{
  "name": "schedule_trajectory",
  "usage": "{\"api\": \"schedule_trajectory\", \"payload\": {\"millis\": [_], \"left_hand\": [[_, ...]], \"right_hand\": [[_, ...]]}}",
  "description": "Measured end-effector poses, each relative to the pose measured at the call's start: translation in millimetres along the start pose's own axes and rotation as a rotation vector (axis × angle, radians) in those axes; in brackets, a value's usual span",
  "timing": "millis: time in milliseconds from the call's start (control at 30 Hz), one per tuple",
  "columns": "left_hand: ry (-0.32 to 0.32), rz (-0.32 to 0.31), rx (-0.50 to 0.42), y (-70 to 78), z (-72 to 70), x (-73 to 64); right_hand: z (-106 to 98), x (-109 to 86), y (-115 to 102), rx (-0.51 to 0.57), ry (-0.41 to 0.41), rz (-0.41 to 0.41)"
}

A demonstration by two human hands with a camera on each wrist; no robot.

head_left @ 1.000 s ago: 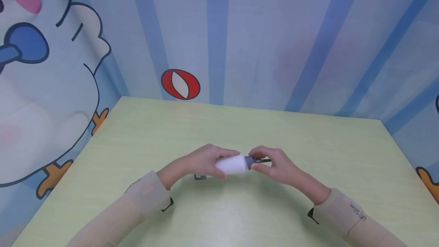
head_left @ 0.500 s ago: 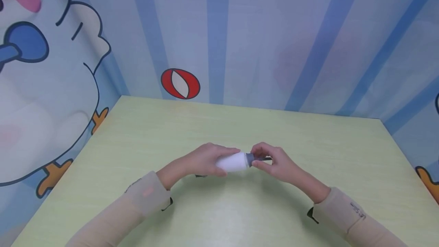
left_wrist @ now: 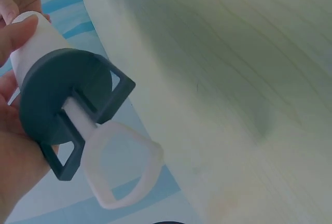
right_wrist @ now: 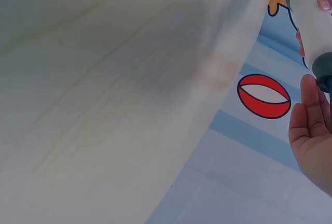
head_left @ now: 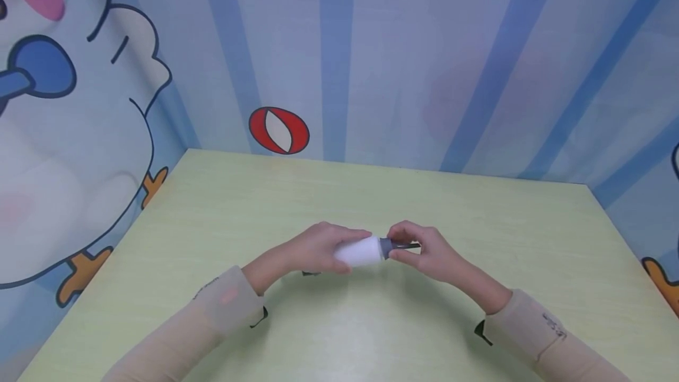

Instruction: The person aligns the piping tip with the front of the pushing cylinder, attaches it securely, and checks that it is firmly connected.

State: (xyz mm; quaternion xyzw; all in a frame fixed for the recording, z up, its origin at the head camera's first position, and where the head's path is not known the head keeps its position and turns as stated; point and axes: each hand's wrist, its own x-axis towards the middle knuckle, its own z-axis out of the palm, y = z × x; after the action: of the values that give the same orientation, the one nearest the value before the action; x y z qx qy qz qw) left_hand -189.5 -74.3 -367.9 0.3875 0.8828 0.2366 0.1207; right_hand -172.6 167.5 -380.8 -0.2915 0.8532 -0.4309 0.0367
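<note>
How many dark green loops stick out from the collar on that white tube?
2, in the left wrist view: the upper loop at the collar's right edge, the lower loop at its bottom. Any behind would be hidden.

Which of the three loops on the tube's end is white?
The big ring on the rod, beyond the disc. The other two loops are smaller, dark green and sit on the disc.

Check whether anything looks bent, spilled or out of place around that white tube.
Nothing stands out. The white tube shows no visible damage, its grey tip and green collar look seated, the ring handle extends behind, and no spill shows on the table. The left grip hides part of the tube.
</note>
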Motion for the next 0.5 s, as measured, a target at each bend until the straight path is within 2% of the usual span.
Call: {"api": "schedule_trajectory", "payload": {"millis": [367, 500], "left_hand": [[0.009, -0.003, 0.053, 2.7, 1.2, 0.0], [0.015, -0.017, 0.057, 1.5, 1.3, -0.2]], "right_hand": [[-0.1, 2.2, 5.8, 0.032, -0.058, 0.046], [-0.4, 2.9, 6.5, 0.035, -0.08, 0.031]]}}
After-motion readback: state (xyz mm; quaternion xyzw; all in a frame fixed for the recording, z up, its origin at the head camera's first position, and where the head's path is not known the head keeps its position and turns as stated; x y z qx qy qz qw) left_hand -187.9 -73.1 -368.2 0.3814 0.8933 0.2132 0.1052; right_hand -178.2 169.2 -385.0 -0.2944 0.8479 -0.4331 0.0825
